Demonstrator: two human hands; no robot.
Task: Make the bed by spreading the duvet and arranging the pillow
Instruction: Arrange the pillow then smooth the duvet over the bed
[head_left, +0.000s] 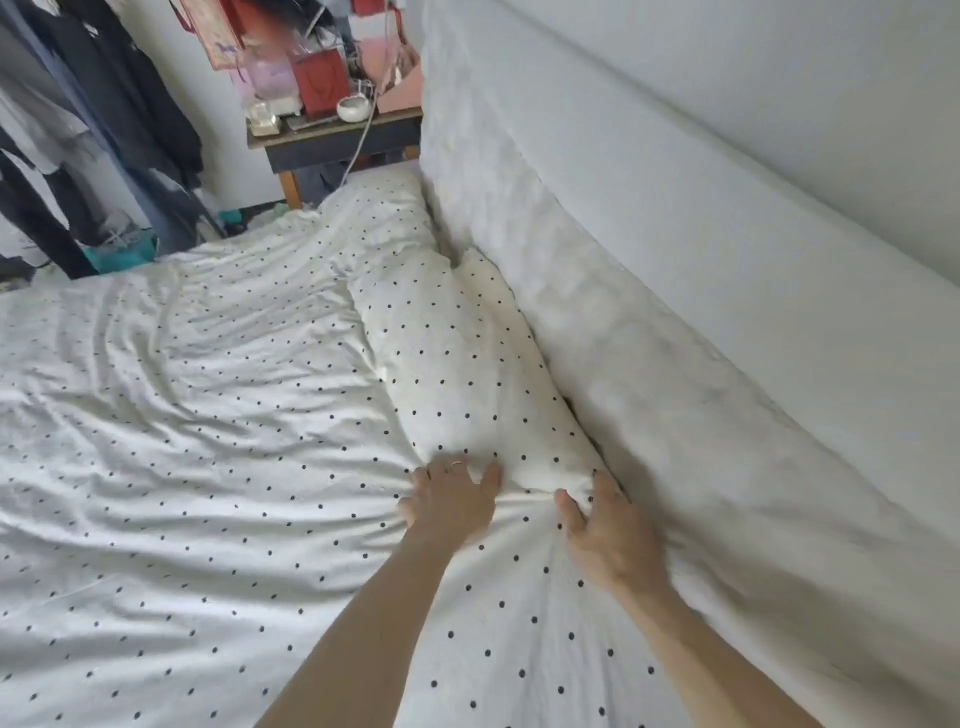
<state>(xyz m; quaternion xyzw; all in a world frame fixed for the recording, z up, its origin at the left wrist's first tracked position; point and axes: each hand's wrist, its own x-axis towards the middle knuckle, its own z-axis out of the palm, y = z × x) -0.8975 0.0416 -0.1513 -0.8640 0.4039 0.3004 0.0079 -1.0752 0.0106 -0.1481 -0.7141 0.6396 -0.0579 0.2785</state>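
Observation:
A white duvet (171, 426) with small black dots lies spread and wrinkled across the bed. Along the headboard lies a long pillow (457, 358) in the same dotted fabric, and a second pillow (379, 218) lies beyond it. My left hand (449, 499) presses on the near end of the long pillow, fingers spread, a ring on one finger. My right hand (608, 530) grips that near end on the headboard side, with its fingers curled into bunched fabric.
A white padded headboard (649, 322) runs along the right. A small dark bedside table (337, 140) at the far end carries boxes, a bowl and a cable. Dark clothes (93, 130) hang at the far left beyond the bed's edge.

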